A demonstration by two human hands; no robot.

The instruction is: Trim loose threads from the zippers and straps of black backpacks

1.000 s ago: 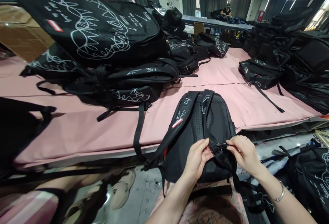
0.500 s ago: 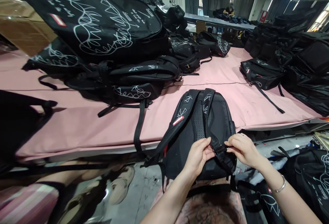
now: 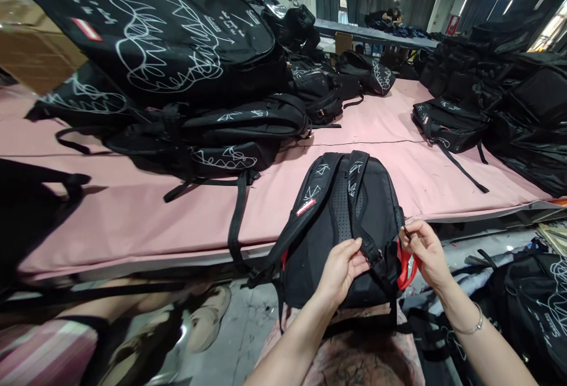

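A black backpack (image 3: 299, 277) leans against the table's front edge with its back panel and shoulder straps facing me. White scribbles and a small red-and-white label mark the straps. My left hand (image 3: 343, 268) is closed on the lower part of the right-hand shoulder strap (image 3: 371, 250), close to its buckle. At the bag's right side, my right hand (image 3: 425, 253) pinches a small dark piece, perhaps the side pocket's edge. Glossy red material (image 3: 405, 274) shows just below those fingers; whether it is lining is unclear.
Black bags (image 3: 239, 120) are heaped on the pink-covered table (image 3: 146, 221) at left, with another pile (image 3: 522, 97) at right. More bags (image 3: 514, 303) lie low at my right. A person's leg and shoe (image 3: 210, 318) are at lower left. A cardboard box (image 3: 39, 49) stands behind.
My right hand has moved from the strap's buckle up and right to the bag's side, where red material now shows. My left hand keeps its hold on the strap.
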